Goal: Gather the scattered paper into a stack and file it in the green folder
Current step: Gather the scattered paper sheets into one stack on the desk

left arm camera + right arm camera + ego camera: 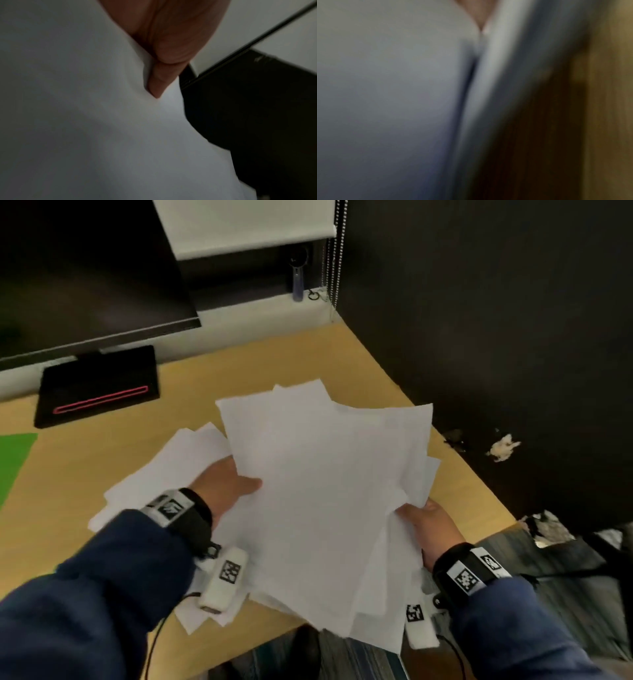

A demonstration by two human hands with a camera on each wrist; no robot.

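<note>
A loose bundle of white paper sheets point(318, 494) is held up over the near right corner of the wooden desk point(85, 467). My left hand point(229, 484) grips its left edge, thumb on top. My right hand point(428, 525) grips the bundle's lower right edge. More white sheets point(161, 474) lie fanned on the desk under my left arm. A corner of the green folder point(13, 460) shows at the far left. In the left wrist view a thumb point(159, 81) presses on white paper point(77, 108). The right wrist view is blurred, showing paper point(385, 94).
A black monitor base with a red line point(99, 386) stands at the back left under a dark screen point(85, 285). A black wall point(496, 337) runs along the desk's right side. Carpet point(565, 594) lies below the desk's right edge.
</note>
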